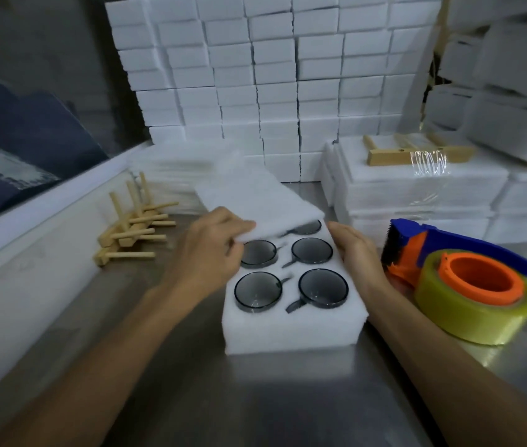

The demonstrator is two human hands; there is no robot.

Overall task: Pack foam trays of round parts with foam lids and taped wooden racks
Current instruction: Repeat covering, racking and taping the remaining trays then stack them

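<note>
Lid (255, 201) pinched by my left hand (210, 250) (half-lowered over parts (312, 251)), right hand (357, 253) flat, fingers straight, steadying tray (291, 330) for alignment.

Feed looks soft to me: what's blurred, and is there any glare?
Head view: the foam lid in the left hand is motion-smeared; the round parts stay sharp; glare glints on the tape roll; edges bow from the wide lens.

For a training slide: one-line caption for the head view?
Left hand lowers a foam lid over the foam tray of round parts; right hand steadies the tray.
</note>
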